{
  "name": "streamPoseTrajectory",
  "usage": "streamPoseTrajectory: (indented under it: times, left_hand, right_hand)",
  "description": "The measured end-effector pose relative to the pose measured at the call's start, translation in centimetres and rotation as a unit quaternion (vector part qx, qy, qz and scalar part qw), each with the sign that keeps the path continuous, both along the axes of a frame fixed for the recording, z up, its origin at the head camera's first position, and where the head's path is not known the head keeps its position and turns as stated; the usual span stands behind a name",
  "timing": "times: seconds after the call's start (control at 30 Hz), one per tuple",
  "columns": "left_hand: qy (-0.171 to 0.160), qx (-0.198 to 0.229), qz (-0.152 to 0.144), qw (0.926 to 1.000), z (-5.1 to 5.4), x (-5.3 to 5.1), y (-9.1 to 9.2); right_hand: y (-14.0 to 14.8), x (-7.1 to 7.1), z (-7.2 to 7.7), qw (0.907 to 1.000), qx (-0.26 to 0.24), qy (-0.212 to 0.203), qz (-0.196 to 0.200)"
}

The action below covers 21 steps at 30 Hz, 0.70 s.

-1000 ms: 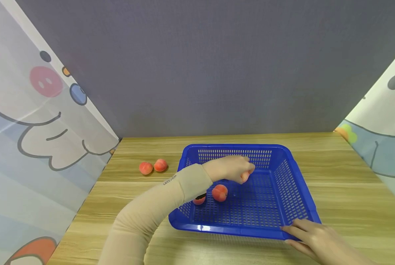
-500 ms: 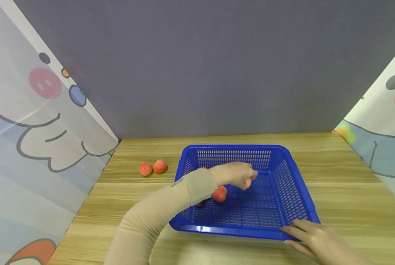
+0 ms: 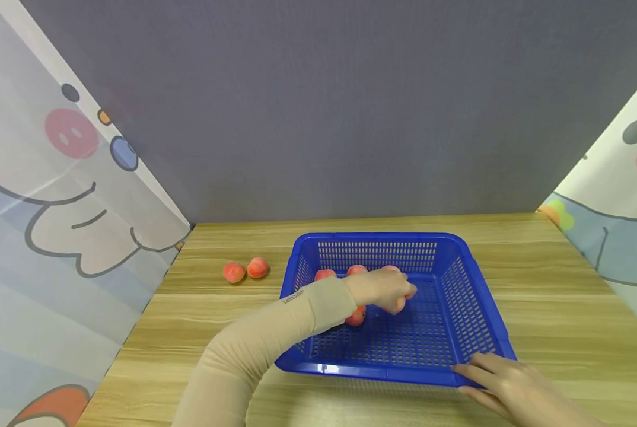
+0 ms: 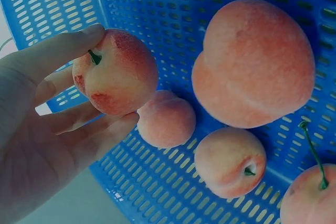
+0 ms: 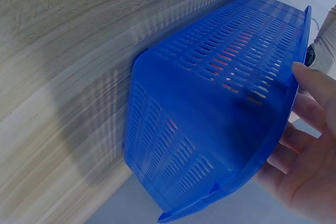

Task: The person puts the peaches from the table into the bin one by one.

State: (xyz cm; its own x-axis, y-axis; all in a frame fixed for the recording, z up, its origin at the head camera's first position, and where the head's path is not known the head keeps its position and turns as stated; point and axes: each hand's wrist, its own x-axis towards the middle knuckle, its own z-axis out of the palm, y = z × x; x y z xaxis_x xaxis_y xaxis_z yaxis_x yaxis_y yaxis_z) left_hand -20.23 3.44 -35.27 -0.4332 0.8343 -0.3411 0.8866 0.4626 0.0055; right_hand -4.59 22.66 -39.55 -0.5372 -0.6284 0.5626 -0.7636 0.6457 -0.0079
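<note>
In the left wrist view, my left hand [image 4: 47, 98] holds a red-and-yellow peach [image 4: 118, 74] between thumb and fingertips, its green stem showing. From the head view, that left hand [image 3: 385, 289] reaches into the blue plastic basket [image 3: 388, 373], just in front of a peach [image 3: 391, 269] by the back wall. More peaches lie in the basket, among them one at the back left [image 3: 325, 274] and one beside the forearm [image 3: 356, 316]; the sleeve covers part of the basket. My right hand [image 3: 502, 379] grips the rim at the near right corner, thumb against the outer side [image 5: 299, 69].
Two peaches [image 3: 246, 270] sit close together on the wooden table [image 3: 553, 284], left of the basket. A grey panel [image 3: 318, 112] stands behind the table. Cartoon-printed sheets [image 3: 83, 207] flank it on both sides.
My left hand has moved slightly right and toward me inside the basket. Peaches along the back wall have come into view behind it. The right hand stays on the rim.
</note>
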Motion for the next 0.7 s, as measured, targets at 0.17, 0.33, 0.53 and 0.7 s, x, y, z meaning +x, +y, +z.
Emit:
streamPoseTrajectory:
  times: [0.17, 0.33, 0.53, 0.7]
  left_hand:
    - [0.006, -0.009, 0.001, 0.9999, -0.5, 0.0, 0.0]
    - [0.015, -0.016, -0.001, 0.9998, -1.0, -0.1, 0.1]
    - [-0.013, -0.011, 0.019, 0.9997, -1.5, -0.1, -0.1]
    - [-0.009, -0.01, 0.021, 0.9997, -1.9, 0.0, -0.1]
  right_hand:
    - [0.0, 0.0, 0.0, 1.0, -0.004, 0.003, -0.001]
    - [-0.1, -0.1, -0.1, 1.0, -0.008, 0.003, 0.004]
    - [0.0, -0.1, -0.2, 1.0, -0.003, 0.004, 0.004]
    - [0.0, -0.1, -0.2, 1.0, -0.002, 0.005, 0.008]
